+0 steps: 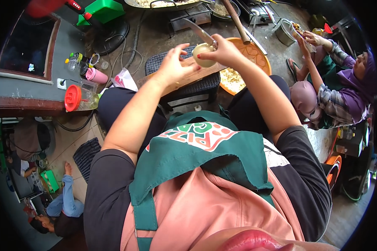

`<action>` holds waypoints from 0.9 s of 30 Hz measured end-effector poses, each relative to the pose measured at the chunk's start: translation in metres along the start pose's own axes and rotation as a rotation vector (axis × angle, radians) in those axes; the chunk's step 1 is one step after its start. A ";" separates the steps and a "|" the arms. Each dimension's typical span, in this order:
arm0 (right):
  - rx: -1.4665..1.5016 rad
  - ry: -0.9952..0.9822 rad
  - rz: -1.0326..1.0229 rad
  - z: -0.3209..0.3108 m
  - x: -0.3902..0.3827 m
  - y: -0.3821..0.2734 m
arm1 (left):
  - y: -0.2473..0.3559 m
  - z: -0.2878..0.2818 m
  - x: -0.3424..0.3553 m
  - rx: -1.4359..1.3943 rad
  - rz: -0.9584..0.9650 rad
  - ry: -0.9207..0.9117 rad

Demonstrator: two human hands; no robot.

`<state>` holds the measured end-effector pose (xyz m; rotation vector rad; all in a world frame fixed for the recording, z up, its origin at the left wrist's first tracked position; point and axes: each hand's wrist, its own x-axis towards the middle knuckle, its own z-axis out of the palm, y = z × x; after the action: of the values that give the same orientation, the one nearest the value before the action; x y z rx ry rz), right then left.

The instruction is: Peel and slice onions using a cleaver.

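Note:
In my right hand (225, 52) is a knife (200, 31), its blade slanting up toward the far left. The same hand grips a pale, round, onion-like peeled vegetable (204, 55), with the thumb pressed on its side. Just left of it, my left hand (176, 63) has its fingers apart and holds nothing. Beneath both hands a wooden cutting board (181, 82) lies across a dark woven-pattern stool (158, 62). Right of the board, an orange basin (262, 62) contains pale chopped pieces (231, 80).
A wooden handle (236, 21) slants above the basin. A large pan (163, 5) and a stove (191, 19) stand at the far side. Bottles (76, 63) and a red-lidded jug (73, 98) are at left. A co-worker (339, 88) sits at right beside a metal pot (285, 33).

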<state>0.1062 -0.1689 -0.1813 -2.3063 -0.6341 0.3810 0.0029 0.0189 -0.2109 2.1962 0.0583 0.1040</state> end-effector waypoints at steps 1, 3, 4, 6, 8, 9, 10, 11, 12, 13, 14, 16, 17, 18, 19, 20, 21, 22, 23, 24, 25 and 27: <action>-0.008 -0.001 -0.005 0.013 0.002 -0.001 | 0.002 0.006 -0.005 0.014 0.007 -0.017; 0.061 -0.007 0.000 0.037 0.000 0.001 | -0.014 0.023 -0.007 -0.018 0.003 0.033; 0.114 0.024 -0.005 0.048 -0.003 0.004 | -0.016 0.027 -0.006 0.099 0.038 0.106; 0.193 -0.022 0.022 0.055 -0.003 0.010 | -0.021 0.027 -0.002 0.068 -0.045 0.080; 0.255 -0.004 0.000 0.046 -0.007 0.022 | -0.023 0.026 0.003 -0.003 -0.093 0.039; 0.234 0.063 0.016 0.038 -0.012 0.025 | -0.019 0.025 0.003 0.010 -0.103 0.042; 0.033 0.128 0.054 0.018 -0.024 0.010 | -0.020 0.024 0.001 0.008 -0.109 0.037; 0.097 0.096 0.071 0.013 -0.027 0.019 | -0.022 0.023 0.000 -0.018 -0.122 0.041; 0.161 0.075 0.090 0.005 -0.031 0.027 | -0.020 0.022 0.000 -0.043 -0.126 0.041; 0.162 0.076 0.096 0.005 -0.036 0.034 | -0.014 0.019 -0.001 -0.024 -0.144 0.021; 0.147 0.086 0.015 0.008 -0.045 0.041 | -0.010 0.017 0.000 -0.025 -0.145 0.015; 0.187 0.029 -0.042 0.012 -0.071 0.024 | -0.009 0.014 -0.002 -0.110 -0.274 -0.049; 0.191 -0.075 0.014 0.010 -0.080 0.007 | -0.012 0.013 -0.002 -0.111 -0.278 -0.048; 0.196 -0.173 0.077 0.009 -0.086 -0.001 | -0.014 0.014 -0.002 -0.181 -0.292 -0.086; 0.137 -0.206 0.017 0.012 -0.089 -0.001 | -0.015 0.015 -0.001 -0.251 -0.305 -0.124; 0.139 -0.203 0.023 0.017 -0.089 0.006 | -0.017 0.017 0.000 -0.251 -0.305 -0.131; -0.013 -0.072 -0.126 0.022 -0.088 0.011 | -0.013 0.017 0.002 -0.286 -0.324 -0.147; -0.167 0.059 -0.272 0.025 -0.088 0.016 | -0.008 0.018 0.003 -0.321 -0.343 -0.164; -0.280 0.094 -0.157 0.026 -0.090 0.019 | -0.003 0.019 0.001 -0.277 -0.348 -0.131; -0.278 0.095 -0.158 0.024 -0.091 0.018 | -0.006 0.019 0.002 -0.274 -0.347 -0.131; -0.347 0.126 -0.130 0.022 -0.091 0.016 | -0.011 0.019 0.006 -0.249 -0.334 -0.127; -0.413 0.159 -0.100 0.019 -0.095 0.011 | -0.013 0.018 0.007 -0.275 -0.361 -0.158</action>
<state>0.0220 -0.2164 -0.1941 -2.6460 -0.8032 0.0154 0.0117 0.0128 -0.2318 1.8798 0.3296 -0.2502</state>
